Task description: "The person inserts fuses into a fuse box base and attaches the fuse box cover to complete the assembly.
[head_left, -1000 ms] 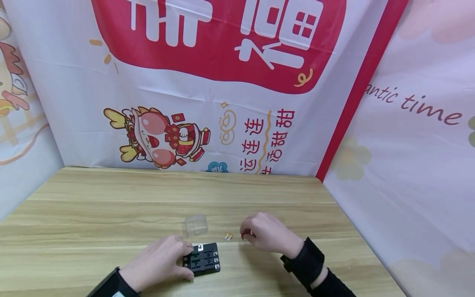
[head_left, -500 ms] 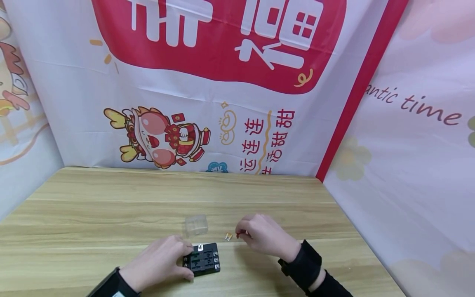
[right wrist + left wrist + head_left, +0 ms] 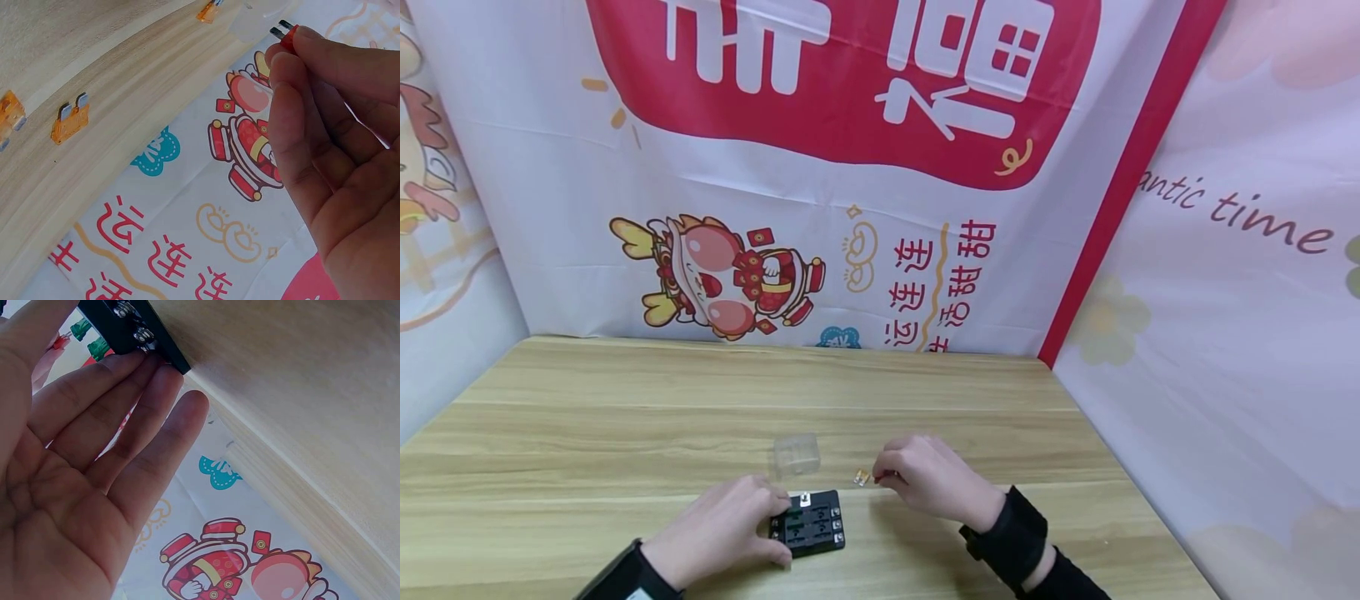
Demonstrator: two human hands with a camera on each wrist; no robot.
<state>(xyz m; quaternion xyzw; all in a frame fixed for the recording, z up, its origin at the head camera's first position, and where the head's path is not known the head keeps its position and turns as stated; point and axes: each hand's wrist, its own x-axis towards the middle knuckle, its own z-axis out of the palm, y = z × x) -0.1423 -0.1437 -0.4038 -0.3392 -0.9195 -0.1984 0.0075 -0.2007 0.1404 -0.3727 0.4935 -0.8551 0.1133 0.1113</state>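
A black fuse block (image 3: 808,523) with metal screw terminals lies on the table in the head view. My left hand (image 3: 730,525) grips its left part, thumb at the near edge and fingers at the far edge. Two green blade fuses (image 3: 98,349) stand in the block in the left wrist view. Between thumb and index finger, my right hand (image 3: 932,479) pinches a red blade fuse (image 3: 289,41), its two metal prongs pointing out. Just left of those fingertips lie orange blade fuses (image 3: 861,477); the right wrist view shows one orange fuse (image 3: 70,122) most fully.
Behind the block sits a clear plastic cover (image 3: 797,455). The wood-grain table (image 3: 625,417) ends at a printed backdrop (image 3: 865,175), and another printed sheet (image 3: 1247,275) hangs along the right side.
My right hand has moved a little to the left with the red blade fuse, closer to the orange fuses. My left hand and the fuse block have stayed in place.
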